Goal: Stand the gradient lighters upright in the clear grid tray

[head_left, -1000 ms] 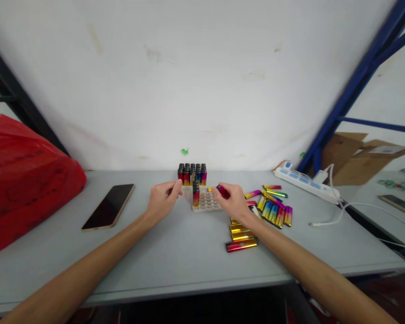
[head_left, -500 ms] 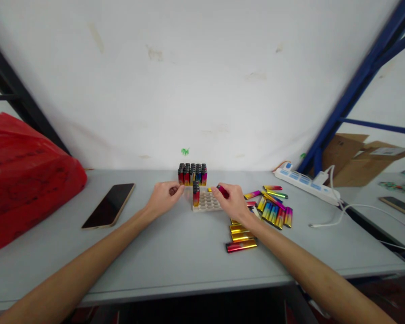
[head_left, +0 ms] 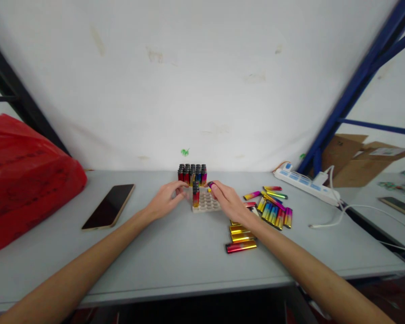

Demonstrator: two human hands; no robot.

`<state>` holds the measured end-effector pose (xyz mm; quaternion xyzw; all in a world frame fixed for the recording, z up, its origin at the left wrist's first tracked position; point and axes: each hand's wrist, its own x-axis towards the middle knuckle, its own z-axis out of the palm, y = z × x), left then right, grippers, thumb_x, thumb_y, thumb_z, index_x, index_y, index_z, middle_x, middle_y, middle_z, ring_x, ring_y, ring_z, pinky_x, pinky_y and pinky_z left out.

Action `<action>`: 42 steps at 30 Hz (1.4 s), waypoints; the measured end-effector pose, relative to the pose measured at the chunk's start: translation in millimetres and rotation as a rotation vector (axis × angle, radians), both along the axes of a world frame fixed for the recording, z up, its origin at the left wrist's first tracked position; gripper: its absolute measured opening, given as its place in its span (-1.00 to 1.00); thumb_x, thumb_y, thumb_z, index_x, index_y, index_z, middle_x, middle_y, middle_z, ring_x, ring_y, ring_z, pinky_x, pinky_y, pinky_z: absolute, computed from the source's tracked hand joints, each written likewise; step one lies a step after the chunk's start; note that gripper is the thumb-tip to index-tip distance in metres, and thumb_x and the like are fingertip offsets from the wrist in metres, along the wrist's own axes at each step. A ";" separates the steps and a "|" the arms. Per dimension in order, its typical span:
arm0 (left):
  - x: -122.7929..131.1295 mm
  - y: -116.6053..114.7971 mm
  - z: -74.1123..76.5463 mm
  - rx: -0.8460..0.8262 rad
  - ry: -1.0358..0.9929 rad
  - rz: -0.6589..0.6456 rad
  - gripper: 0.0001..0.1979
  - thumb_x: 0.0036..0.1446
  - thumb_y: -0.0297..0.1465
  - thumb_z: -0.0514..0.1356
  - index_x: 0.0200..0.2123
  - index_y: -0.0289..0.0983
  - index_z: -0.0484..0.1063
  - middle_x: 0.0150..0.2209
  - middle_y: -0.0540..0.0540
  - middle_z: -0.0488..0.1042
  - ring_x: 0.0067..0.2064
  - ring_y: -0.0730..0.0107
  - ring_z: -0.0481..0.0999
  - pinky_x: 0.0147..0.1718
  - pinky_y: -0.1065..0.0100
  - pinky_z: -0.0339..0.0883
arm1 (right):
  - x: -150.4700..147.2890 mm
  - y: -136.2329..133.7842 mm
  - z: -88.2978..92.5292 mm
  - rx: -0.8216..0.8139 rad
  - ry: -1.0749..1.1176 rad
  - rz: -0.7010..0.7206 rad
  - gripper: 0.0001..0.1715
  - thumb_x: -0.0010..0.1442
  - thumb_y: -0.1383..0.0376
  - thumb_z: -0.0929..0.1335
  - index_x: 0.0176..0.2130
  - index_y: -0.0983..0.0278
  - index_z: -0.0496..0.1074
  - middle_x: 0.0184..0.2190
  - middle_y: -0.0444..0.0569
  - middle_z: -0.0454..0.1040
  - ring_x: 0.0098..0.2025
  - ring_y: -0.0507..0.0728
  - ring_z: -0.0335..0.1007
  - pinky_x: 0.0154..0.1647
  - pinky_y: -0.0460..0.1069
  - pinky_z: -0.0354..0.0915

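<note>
"Grasping what, our right fingers (head_left: pixel 220 189)?"
"One lighter (head_left: pixel 210 184), by our one tray's far edge; what our left fingers (head_left: pixel 175 185) hold, we can't tell."
"Room?"
"Open bench (head_left: pixel 175 256) toward the near edge; one phone (head_left: pixel 109 206) left."

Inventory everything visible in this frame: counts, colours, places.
Wall: one, white, background
Table: one, grey, foreground
Metal frames: two, black left, blue right
Green marks: two, green, on wall
Plastic bag: one, red, far left
Smartphone: one, black with gold edge, left
Tray: one, beige, centre
Standing lighters: uncounted, multicoloured, in and behind tray
Loose lighters: uncounted, metallic multicoloured, right of centre
Held lighter: one, purple end showing, over tray
Power strip: one, white and blue, right
Cable: one, white, right
Cardboard: uncounted, brown, far right
Dark slab: one, dark, far right
Forearms: two, lower foreground
Left hand: one, left of tray
Right hand: one, gripping held lighter
</note>
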<state>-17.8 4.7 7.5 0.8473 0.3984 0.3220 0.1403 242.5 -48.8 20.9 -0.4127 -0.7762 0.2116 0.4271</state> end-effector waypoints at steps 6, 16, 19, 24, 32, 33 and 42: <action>2.1 -1.5 -0.1 -0.005 0.005 0.002 -0.62 0.32 -0.18 0.10 -0.03 -0.30 0.56 -0.21 -0.15 0.64 -0.24 0.20 0.55 -0.11 0.23 0.42 | -2.8 1.8 -0.6 -0.002 0.055 0.157 -0.47 0.52 -0.03 0.18 0.08 0.20 0.53 0.02 0.05 0.60 0.09 0.21 0.49 0.18 0.09 0.30; 1.1 0.5 -9.8 -0.034 0.086 -0.158 -0.50 0.31 -0.15 0.21 0.20 -0.32 0.46 -0.04 -0.25 0.55 -0.02 0.05 0.54 0.10 0.09 0.41 | -0.7 4.9 -7.8 0.138 -0.107 0.071 -0.41 0.55 -0.03 0.14 -0.21 0.25 0.53 -0.29 0.03 0.48 -0.16 0.18 0.41 -0.05 0.07 0.34; -0.1 -0.1 -10.9 -0.036 0.120 -0.183 -0.50 0.29 -0.23 0.22 0.22 -0.31 0.44 0.00 -0.26 0.53 0.05 0.00 0.52 0.15 0.07 0.39 | -0.1 7.2 -10.5 0.154 -0.165 0.102 -0.52 0.54 0.00 0.19 -0.11 0.24 0.51 -0.30 0.02 0.54 -0.22 0.18 0.43 -0.09 0.05 0.32; -2.3 -0.2 -9.9 -0.017 0.154 -0.205 -0.49 0.25 -0.31 0.24 0.25 -0.25 0.42 0.08 -0.24 0.51 0.15 -0.04 0.48 0.22 0.07 0.35 | 1.6 11.3 -17.0 0.160 -0.224 0.169 -0.58 0.52 0.00 0.24 -0.06 0.22 0.51 -0.22 0.05 0.60 -0.19 0.19 0.48 -0.09 0.05 0.34; 3.2 -4.9 -5.6 -0.016 0.193 -0.202 -0.43 0.21 -0.14 0.34 0.22 -0.26 0.43 0.09 -0.26 0.51 0.14 -0.06 0.49 0.20 0.07 0.35 | -4.6 11.2 -21.3 0.186 -0.384 0.187 -0.70 0.52 0.09 0.27 -0.05 0.22 0.49 -0.21 0.04 0.58 -0.18 0.19 0.50 -0.10 0.06 0.36; 4.7 -5.8 -5.5 -0.016 0.202 -0.198 -0.39 0.18 -0.10 0.37 0.22 -0.26 0.44 0.10 -0.25 0.51 0.15 -0.06 0.49 0.20 0.07 0.35 | -6.8 11.7 -21.5 0.207 -0.420 0.159 -0.70 0.51 0.09 0.29 -0.08 0.22 0.50 -0.24 0.05 0.58 -0.20 0.20 0.50 -0.11 0.06 0.35; 14.9 0.7 -20.6 -0.014 0.194 -0.105 -0.21 0.07 0.06 0.44 0.20 -0.31 0.44 0.14 -0.32 0.51 0.15 -0.11 0.49 0.19 0.03 0.34 | 4.1 21.5 -11.4 0.347 -0.588 0.065 -0.51 0.56 0.14 0.20 -0.28 0.27 0.54 -0.41 0.03 0.54 -0.35 0.16 0.45 -0.16 0.06 0.27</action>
